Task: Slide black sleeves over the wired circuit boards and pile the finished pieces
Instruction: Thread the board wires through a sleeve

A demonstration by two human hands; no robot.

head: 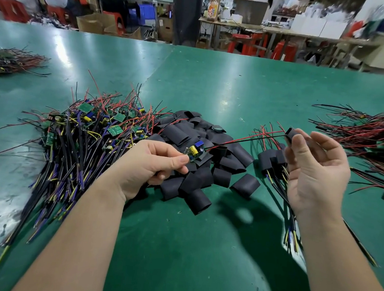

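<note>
My left hand [149,162] pinches a small circuit board [194,150] with a yellow capacitor and a blue part, held above the heap of black sleeves [199,150]. Its red and black wires [244,140] run right to a black sleeve [291,135] that my right hand [311,168] pinches between thumb and fingers; the wire ends meet the sleeve's mouth. A big pile of bare wired boards [81,136] lies to the left. A few sleeved pieces [270,159] lie under my right hand.
The green table [202,238] carries another bundle of red and black wires [371,134] at the right and a smaller one [7,62] at the far left. Behind the table stand red stools, boxes, workbenches and people.
</note>
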